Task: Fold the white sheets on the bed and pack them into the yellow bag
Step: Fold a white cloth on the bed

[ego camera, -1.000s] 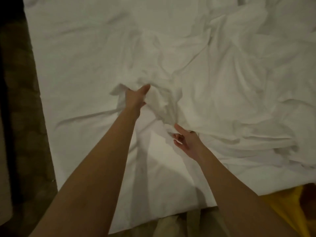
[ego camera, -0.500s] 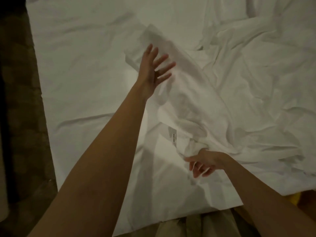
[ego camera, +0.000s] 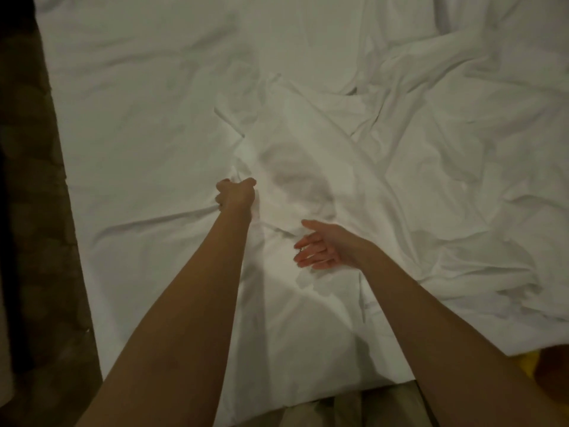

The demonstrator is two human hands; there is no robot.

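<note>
Sheets on bed, bag at its near right

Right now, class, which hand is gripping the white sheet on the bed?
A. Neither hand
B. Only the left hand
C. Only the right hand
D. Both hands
B: the left hand has its fingers curled round a bunch of the white sheet, while the right hand is spread open with straight fingers above the cloth and holds nothing.
</note>
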